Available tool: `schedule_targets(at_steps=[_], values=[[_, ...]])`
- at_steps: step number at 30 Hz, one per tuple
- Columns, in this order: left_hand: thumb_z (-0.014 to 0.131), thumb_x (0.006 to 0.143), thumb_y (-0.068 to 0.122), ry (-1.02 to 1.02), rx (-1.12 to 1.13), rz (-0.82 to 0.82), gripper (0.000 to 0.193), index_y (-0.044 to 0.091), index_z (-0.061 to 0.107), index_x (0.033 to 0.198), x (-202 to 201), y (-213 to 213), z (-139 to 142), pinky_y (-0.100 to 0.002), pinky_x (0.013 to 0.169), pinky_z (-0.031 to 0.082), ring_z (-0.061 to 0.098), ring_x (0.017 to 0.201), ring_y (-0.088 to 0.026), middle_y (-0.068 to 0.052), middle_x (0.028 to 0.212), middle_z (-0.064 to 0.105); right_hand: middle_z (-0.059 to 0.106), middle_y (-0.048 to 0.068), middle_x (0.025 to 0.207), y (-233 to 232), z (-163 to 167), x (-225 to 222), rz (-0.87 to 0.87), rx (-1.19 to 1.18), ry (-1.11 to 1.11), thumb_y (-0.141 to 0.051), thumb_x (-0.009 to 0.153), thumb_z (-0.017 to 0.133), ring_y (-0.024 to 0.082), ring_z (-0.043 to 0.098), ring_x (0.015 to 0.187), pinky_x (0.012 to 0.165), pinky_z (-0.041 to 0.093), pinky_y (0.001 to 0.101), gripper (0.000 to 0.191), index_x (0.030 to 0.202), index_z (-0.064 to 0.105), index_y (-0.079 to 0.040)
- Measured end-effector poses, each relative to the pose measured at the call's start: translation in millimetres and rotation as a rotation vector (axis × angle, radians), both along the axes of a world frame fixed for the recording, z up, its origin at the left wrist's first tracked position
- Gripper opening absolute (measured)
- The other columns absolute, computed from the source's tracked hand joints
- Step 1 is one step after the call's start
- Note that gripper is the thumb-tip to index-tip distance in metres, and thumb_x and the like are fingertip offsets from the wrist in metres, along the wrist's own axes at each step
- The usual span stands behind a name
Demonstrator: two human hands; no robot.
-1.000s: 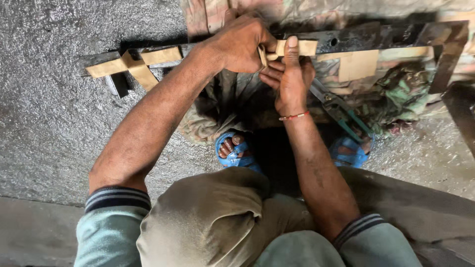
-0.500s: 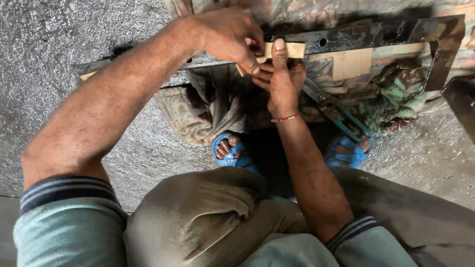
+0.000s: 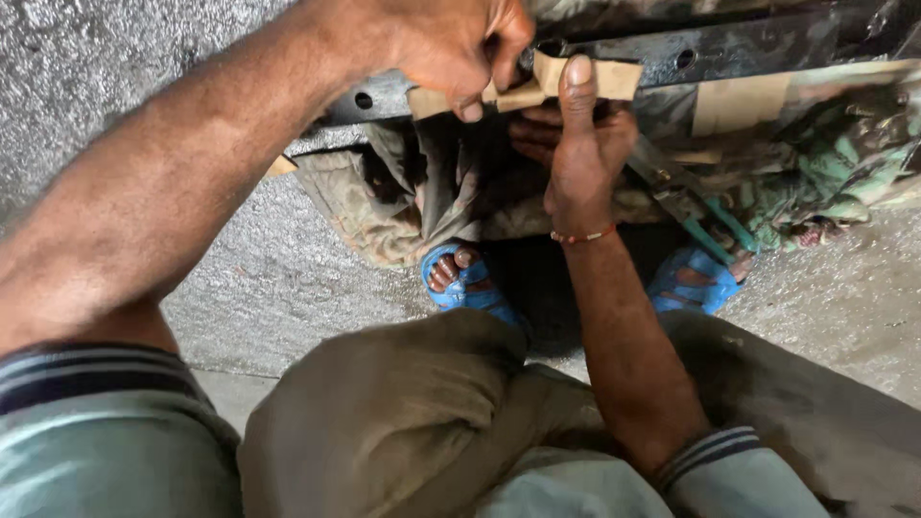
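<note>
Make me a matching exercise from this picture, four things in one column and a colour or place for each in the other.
Things:
1 sandals
2 tape strip
3 metal bar
4 thread bracelet

Descriptions:
A dark, with round holes
B blue, on the feet
C tan, pinched by the left hand
D red, on the right hand wrist

Pairs: 1-B, 2-C, 3-A, 4-D

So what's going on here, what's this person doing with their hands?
A person crouches over a dark metal bar with holes in it, working brown paper tape onto it. The left hand pinches the tape from above, while the right hand presses it against the bar with one finger stretched up. Another patch of tape sits further right. Crumpled cloth lies below the bar, and blue sandals show on the feet.
</note>
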State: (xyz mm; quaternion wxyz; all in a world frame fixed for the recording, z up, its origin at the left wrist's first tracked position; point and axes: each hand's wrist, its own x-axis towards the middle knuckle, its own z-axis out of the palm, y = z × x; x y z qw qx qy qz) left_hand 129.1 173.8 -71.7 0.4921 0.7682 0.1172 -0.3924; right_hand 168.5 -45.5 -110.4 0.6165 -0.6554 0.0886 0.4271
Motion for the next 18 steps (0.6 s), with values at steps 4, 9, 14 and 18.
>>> schedule_targets(at_steps=[4,9,14,18], values=[[0.089,0.065,0.01,-0.134,0.004,0.018,0.038,0.01,0.076,0.101,7,7,25,-0.042,0.083,0.057,0.074,0.093,-0.023,-0.002,0.095,0.076,0.072,0.011,0.075,20,22,9,-0.006,-0.12,0.007,-0.057,0.087,0.07,0.023,0.074,0.056,0.048,0.063,0.036,0.058,0.104,0.062,-0.002],[0.091,0.067,0.017,-0.265,0.059,0.061,0.053,0.014,0.075,0.117,-13,3,46,-0.042,0.102,0.047,0.061,0.121,-0.026,-0.005,0.127,0.068,0.07,0.006,0.07,6,32,20,0.219,-0.172,-0.097,-0.051,0.089,0.071,0.016,0.067,0.051,0.044,0.054,0.0297,0.046,0.102,0.068,-0.007],[0.091,0.074,0.018,-0.446,0.108,0.163,0.065,0.01,0.065,0.133,-40,-17,57,-0.044,0.11,0.042,0.053,0.131,-0.032,-0.012,0.136,0.061,0.068,0.007,0.086,-8,28,28,0.223,0.104,-0.547,-0.023,0.106,0.072,0.013,0.063,0.068,0.059,0.055,0.0279,0.025,0.108,0.06,-0.002],[0.088,0.079,0.016,-0.61,0.062,0.309,0.058,0.008,0.065,0.132,-44,-25,70,-0.043,0.11,0.046,0.059,0.128,-0.033,-0.013,0.135,0.064,0.071,0.006,0.095,-3,38,49,0.133,0.434,-0.241,-0.015,0.103,0.067,0.014,0.072,0.075,0.069,0.063,0.0294,0.013,0.109,0.06,-0.005]])
